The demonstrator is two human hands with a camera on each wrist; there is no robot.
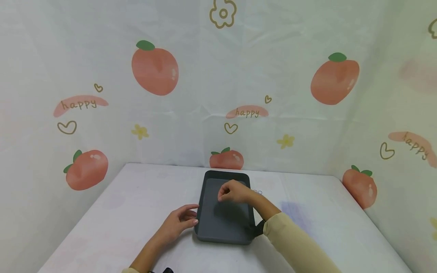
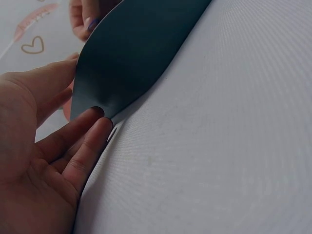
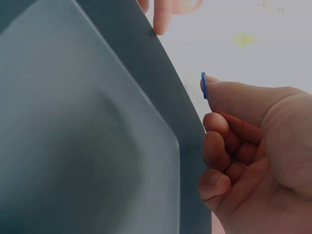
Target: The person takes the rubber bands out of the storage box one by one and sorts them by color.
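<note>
A dark grey rectangular tray point(image 1: 225, 237) lies on the white table. My left hand point(image 1: 177, 223) is at its left side, fingers fairly straight, and the fingertips touch the outer wall of the tray point(image 2: 131, 58) in the left wrist view. Above the tray's middle, my right hand point(image 1: 235, 191) pinches a tiny blue piece point(image 3: 204, 86) at the thumb tip; it shows as a thin, edge-on strip, so its full shape is hidden. The other right fingers are curled in. In the head view the blue piece cannot be made out.
Small blue looped outlines point(image 1: 257, 192) show just right of the tray, partly behind the right wrist; I cannot tell if they are objects or print. A black strap-like item point(image 1: 259, 228) is by the right cuff. A fruit-printed cloth wall point(image 1: 191, 94) stands behind the table.
</note>
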